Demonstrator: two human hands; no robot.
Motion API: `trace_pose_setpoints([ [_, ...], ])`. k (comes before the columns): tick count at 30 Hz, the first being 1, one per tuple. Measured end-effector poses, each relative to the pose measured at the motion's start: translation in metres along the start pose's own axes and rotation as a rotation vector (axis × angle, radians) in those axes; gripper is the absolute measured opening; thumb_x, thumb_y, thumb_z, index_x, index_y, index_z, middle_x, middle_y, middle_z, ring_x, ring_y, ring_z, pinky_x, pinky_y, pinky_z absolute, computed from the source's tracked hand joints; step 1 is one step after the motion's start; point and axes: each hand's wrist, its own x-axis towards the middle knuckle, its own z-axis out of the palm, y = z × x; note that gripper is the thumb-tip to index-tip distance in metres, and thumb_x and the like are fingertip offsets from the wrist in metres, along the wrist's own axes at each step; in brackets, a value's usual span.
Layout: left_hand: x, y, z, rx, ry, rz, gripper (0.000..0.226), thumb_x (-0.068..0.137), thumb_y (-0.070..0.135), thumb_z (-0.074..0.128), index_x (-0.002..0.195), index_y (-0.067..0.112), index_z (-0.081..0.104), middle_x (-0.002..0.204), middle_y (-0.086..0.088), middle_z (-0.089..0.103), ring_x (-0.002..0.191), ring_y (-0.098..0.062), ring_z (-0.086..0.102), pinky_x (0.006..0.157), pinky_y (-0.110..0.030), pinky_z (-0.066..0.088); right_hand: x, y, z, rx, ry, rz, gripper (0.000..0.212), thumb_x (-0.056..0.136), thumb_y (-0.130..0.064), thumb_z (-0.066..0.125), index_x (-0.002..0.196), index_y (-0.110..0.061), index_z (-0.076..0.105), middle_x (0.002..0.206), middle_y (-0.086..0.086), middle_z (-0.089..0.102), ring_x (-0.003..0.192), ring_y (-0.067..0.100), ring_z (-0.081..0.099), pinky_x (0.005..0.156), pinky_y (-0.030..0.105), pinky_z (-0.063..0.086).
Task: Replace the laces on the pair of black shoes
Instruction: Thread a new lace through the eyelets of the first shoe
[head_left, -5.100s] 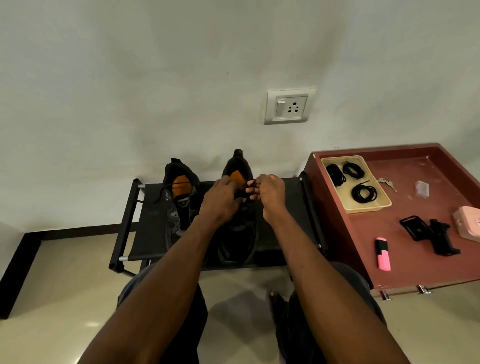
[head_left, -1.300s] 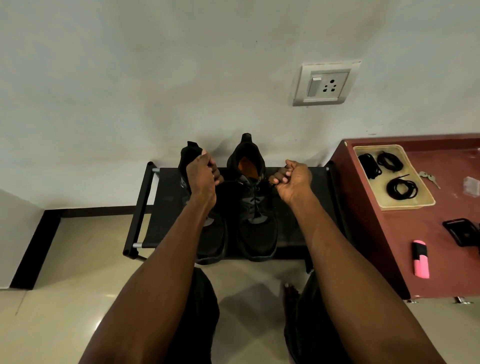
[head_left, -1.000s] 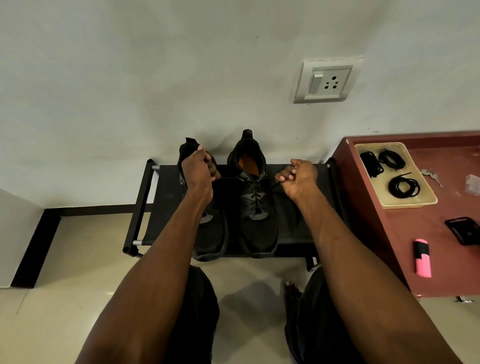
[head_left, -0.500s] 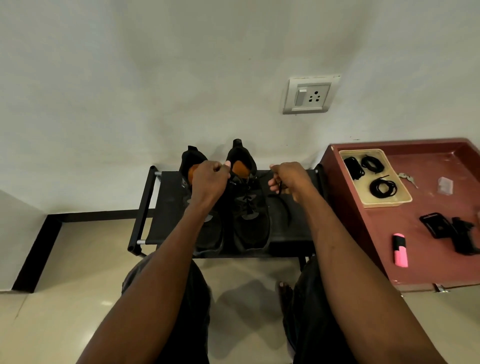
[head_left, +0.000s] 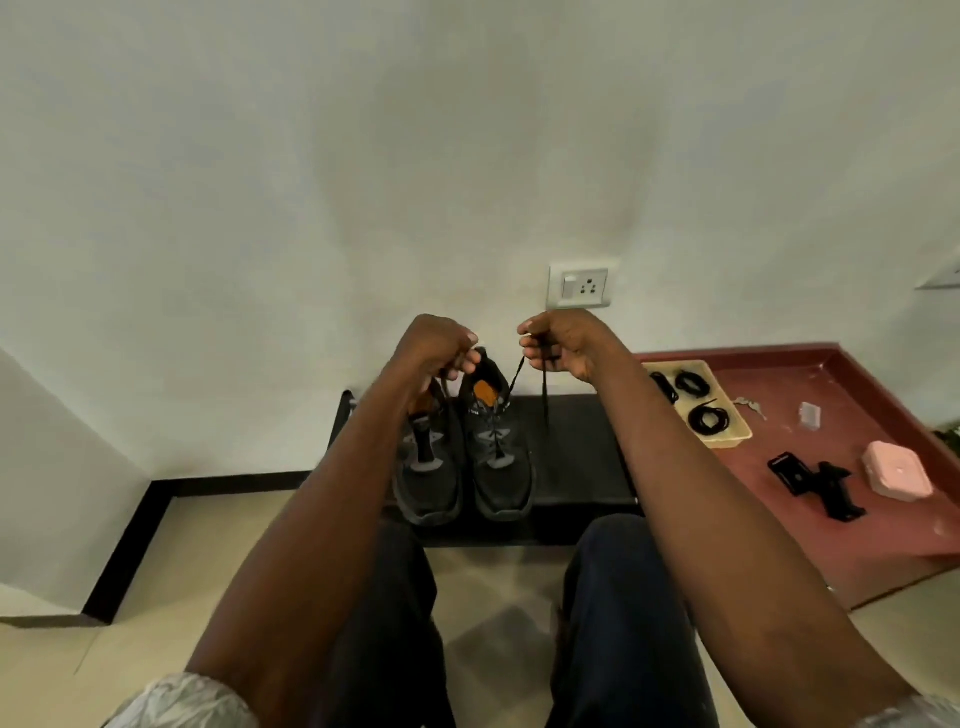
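Left shoe (head_left: 428, 467) heel and rack (head_left: 571, 452) left end hidden behind left arm; lace (head_left: 543, 395) upper end buried in right hand (head_left: 561, 343); second wall plate (head_left: 943, 273) cut off at frame edge.

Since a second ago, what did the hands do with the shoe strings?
Both hands rose from the shoes: the left hand and right hand now pinch the lace ends, pulled up taut from the right shoe. The left shoe, the shoe rack and the tray of spare laces stayed put.
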Motion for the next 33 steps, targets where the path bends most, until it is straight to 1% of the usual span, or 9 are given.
trace_pose_setpoints([
  [5,-0.014,0.062,-0.015,-0.332,-0.087,0.112,0.017,0.096,0.006,0.053,0.105,-0.004,0.064,0.087,-0.019,0.072,0.074,-0.026,0.072,0.067,-0.031,0.06,-0.026,-0.064,-0.004,0.195,-0.099,-0.086,0.024,0.099,-0.016,0.049,0.101,0.001,0.065,0.093,0.018,0.075,0.083,0.027,0.074,0.072,0.034,0.059],
  [11,-0.014,0.102,-0.024,-0.405,-0.095,0.191,0.025,0.097,-0.002,0.042,0.114,-0.011,0.057,0.108,-0.028,0.069,0.1,-0.038,0.071,0.086,-0.043,0.059,-0.043,-0.113,-0.003,0.154,-0.107,-0.229,0.037,0.088,0.015,0.032,0.114,0.011,0.058,0.105,0.025,0.071,0.095,0.034,0.071,0.082,0.037,0.059],
  [15,-0.011,0.112,-0.029,-0.274,-0.061,0.293,0.02,0.092,-0.011,0.054,0.111,-0.006,0.06,0.103,-0.024,0.07,0.093,-0.03,0.073,0.083,-0.04,0.061,-0.045,-0.13,0.003,0.019,-0.065,-0.337,0.027,0.09,0.016,0.047,0.11,0.007,0.062,0.107,0.023,0.072,0.096,0.031,0.072,0.085,0.035,0.059],
  [17,-0.008,0.116,-0.031,-0.202,-0.007,0.335,0.01,0.095,-0.006,0.055,0.099,-0.003,0.063,0.092,-0.023,0.07,0.077,-0.025,0.074,0.069,-0.033,0.062,-0.047,-0.138,0.008,-0.075,-0.015,-0.383,0.017,0.094,0.007,0.053,0.106,0.006,0.064,0.097,0.02,0.073,0.085,0.027,0.072,0.081,0.033,0.059],
  [20,-0.006,0.119,-0.032,-0.068,0.092,0.408,0.014,0.097,0.005,0.057,0.096,-0.003,0.068,0.077,-0.014,0.068,0.057,-0.02,0.066,0.051,-0.026,0.05,-0.046,-0.145,0.017,-0.239,0.086,-0.444,0.013,0.093,-0.002,0.059,0.1,0.002,0.07,0.079,0.012,0.069,0.066,0.019,0.061,0.064,0.025,0.053],
  [23,-0.004,0.119,-0.031,0.019,0.179,0.48,0.011,0.094,0.016,0.067,0.093,0.008,0.075,0.079,-0.008,0.066,0.064,-0.019,0.057,0.053,-0.026,0.045,-0.037,-0.147,0.024,-0.351,0.198,-0.545,0.011,0.088,-0.01,0.071,0.093,-0.001,0.075,0.073,0.008,0.061,0.063,0.018,0.05,0.059,0.027,0.041],
  [26,-0.003,0.12,-0.03,-0.047,0.224,0.512,0.009,0.09,0.011,0.071,0.096,0.008,0.077,0.086,-0.008,0.072,0.069,-0.015,0.064,0.059,-0.026,0.051,-0.033,-0.149,0.028,-0.321,0.273,-0.601,0.006,0.083,-0.002,0.073,0.088,0.001,0.075,0.075,0.008,0.065,0.061,0.018,0.056,0.058,0.026,0.045],
  [29,-0.002,0.123,-0.029,-0.117,0.274,0.523,0.002,0.083,0.005,0.074,0.084,0.006,0.075,0.079,-0.008,0.072,0.061,-0.013,0.066,0.056,-0.021,0.05,-0.033,-0.152,0.03,-0.308,0.289,-0.633,0.006,0.08,0.003,0.075,0.083,0.005,0.071,0.07,0.011,0.066,0.054,0.018,0.059,0.05,0.024,0.047],
  [33,0.002,0.127,-0.026,-0.155,0.314,0.518,0.016,0.084,0.005,0.071,0.07,0.013,0.072,0.073,-0.003,0.072,0.065,-0.016,0.067,0.065,-0.03,0.053,-0.033,-0.155,0.032,-0.297,0.265,-0.618,0.006,0.085,0.002,0.067,0.081,0.004,0.072,0.072,0.017,0.067,0.055,0.021,0.06,0.052,0.025,0.047],
])
